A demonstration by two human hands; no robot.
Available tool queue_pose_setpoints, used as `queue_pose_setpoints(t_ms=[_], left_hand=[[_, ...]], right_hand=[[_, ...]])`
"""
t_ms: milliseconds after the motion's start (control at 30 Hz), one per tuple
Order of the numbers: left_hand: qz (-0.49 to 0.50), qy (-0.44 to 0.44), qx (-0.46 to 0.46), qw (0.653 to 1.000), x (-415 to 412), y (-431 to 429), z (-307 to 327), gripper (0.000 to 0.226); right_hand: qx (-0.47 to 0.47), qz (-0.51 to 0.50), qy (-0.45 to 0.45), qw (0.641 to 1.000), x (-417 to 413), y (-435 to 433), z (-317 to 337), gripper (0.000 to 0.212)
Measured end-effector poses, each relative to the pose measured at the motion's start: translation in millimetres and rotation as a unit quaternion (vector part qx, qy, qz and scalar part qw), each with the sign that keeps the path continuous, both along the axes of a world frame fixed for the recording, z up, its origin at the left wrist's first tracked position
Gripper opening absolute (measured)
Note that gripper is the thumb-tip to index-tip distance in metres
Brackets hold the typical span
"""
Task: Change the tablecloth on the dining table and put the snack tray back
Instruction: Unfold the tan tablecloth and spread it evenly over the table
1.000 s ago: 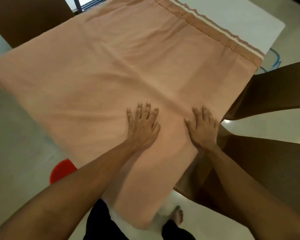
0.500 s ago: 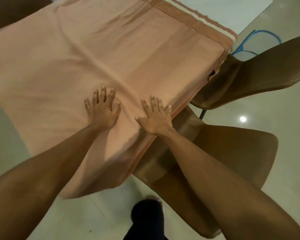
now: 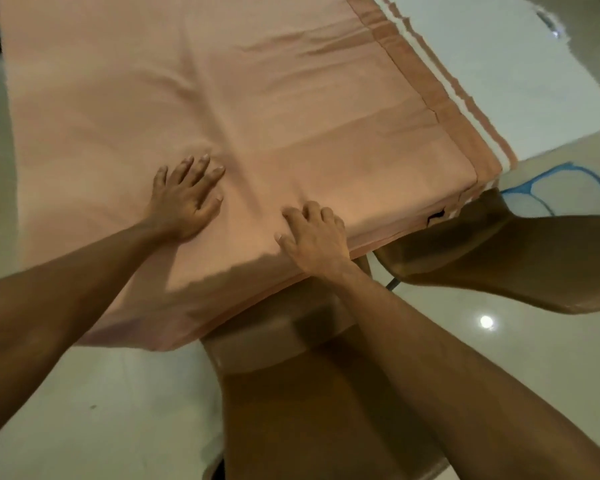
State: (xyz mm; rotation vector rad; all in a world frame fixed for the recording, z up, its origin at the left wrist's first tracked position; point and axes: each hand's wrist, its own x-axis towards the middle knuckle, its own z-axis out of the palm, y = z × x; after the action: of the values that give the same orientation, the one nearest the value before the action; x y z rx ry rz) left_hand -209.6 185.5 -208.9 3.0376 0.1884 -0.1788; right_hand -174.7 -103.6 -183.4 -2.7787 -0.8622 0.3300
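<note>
Left hand (image 3: 184, 202) flat on the pink tablecloth (image 3: 257, 98), fingers spread, right hand (image 3: 314, 237) at its 4 o'clock — fingers bent onto it, grip unclear — brown chair (image 3: 534, 258) at 3 o'clock.

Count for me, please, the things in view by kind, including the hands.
Peach fabric tablecloth: 1
White rectangular table: 1
Brown moulded chairs: 2
Bare hands: 2 (left hand, right hand)
Blue-rimmed object on the floor: 1
Total: 7
</note>
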Motion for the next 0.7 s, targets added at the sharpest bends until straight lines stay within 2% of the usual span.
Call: queue_pose_setpoints(t_ms=[167,333,433,533,633,700], left_hand=[[0.136,0.025,-0.041,0.990,12,-43,0,0.059],[0.274,-0.011,-0.119,0.954,51,-114,15,0.059],[0.234,-0.032,-0.110,0.965,71,-174,19,0.067],[0.176,-0.014,-0.115,0.977,116,-257,13,0.066],[0.199,0.007,-0.114,0.973,167,-327,9,0.066],[0.227,0.017,-0.111,0.967,204,-373,6,0.067]], right_hand=[[0.066,0.016,0.039,0.997,45,-49,2,0.035],[0.052,-0.002,-0.006,0.999,112,-113,4,0.040],[0.041,-0.022,-0.022,0.999,157,-153,4,0.054],[0.002,0.032,-0.038,0.999,222,-193,-3,0.061],[-0.041,0.087,-0.025,0.995,278,-223,-15,0.066],[-0.024,0.110,-0.024,0.993,302,-250,-24,0.066]])
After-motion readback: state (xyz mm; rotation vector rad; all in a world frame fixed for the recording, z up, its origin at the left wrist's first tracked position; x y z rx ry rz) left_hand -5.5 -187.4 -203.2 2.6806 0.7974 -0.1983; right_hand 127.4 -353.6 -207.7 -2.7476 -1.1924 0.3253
